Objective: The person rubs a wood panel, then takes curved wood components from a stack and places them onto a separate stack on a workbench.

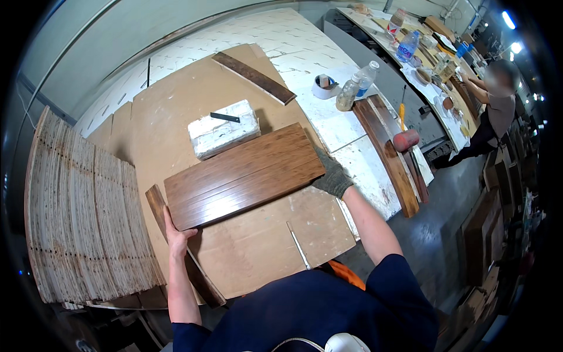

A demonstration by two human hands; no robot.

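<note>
A glossy brown wooden panel (243, 176) with lengthwise grooves is held between my two hands, tilted over the cardboard sheet (264, 246) on the table. My bare left hand (177, 233) grips its left end, the fingers partly hidden. At the right end, my right hand (333, 176) in a dark grey glove closes on the edge. Just beyond the panel stands a white wrapped block (220, 135) with a small dark flat strip (225, 117) on top. Beside my left hand, a narrow dark wooden strip (202, 278) runs partly under my forearm.
A tall stack of boards (88, 211) stands at the left. Another wooden strip (255, 77) lies at the back. To the right are plastic bottles (347, 94), a tape roll (324, 87), wooden rails (384, 155) and a red mallet head (406, 140). A person (498, 105) works at a farther bench.
</note>
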